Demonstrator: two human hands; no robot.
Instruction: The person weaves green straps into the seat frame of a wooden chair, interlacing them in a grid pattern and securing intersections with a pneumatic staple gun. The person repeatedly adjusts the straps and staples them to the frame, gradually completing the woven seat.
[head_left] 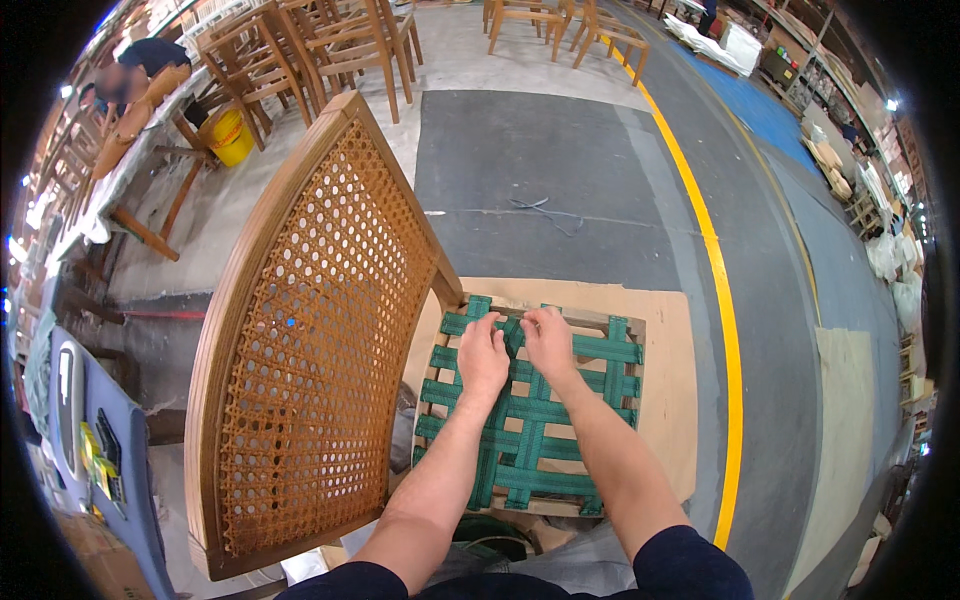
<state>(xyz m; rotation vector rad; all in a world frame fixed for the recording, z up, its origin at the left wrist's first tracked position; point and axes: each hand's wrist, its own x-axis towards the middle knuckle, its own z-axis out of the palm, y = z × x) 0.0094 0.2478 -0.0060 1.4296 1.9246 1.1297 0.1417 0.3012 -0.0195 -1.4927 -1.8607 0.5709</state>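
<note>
As both forearms reach in from the lower edge, the left hand (483, 357) and the right hand (549, 343) press side by side on the green webbing (530, 420) woven across a wooden seat frame (628, 328). The left hand lies flat with fingers curled over a strap near the frame's far rail; the right hand is closed around a strap just beside it, thumb toward the left hand. Whether either hand truly pinches the webbing cannot be told from this angle.

The seat frame lies on a cardboard sheet (668, 400) spread on the grey floor, near a yellow floor line (728, 350). Just left of the frame, a cane chair back (310, 350) with a curved wooden rim stands tilted, its lower corner meeting the seat.

Farther off, wooden chairs (330, 50) stand in rows, a yellow bucket (230, 135) sits under a bench (125, 165), and a person (140, 75) bends over it.
</note>
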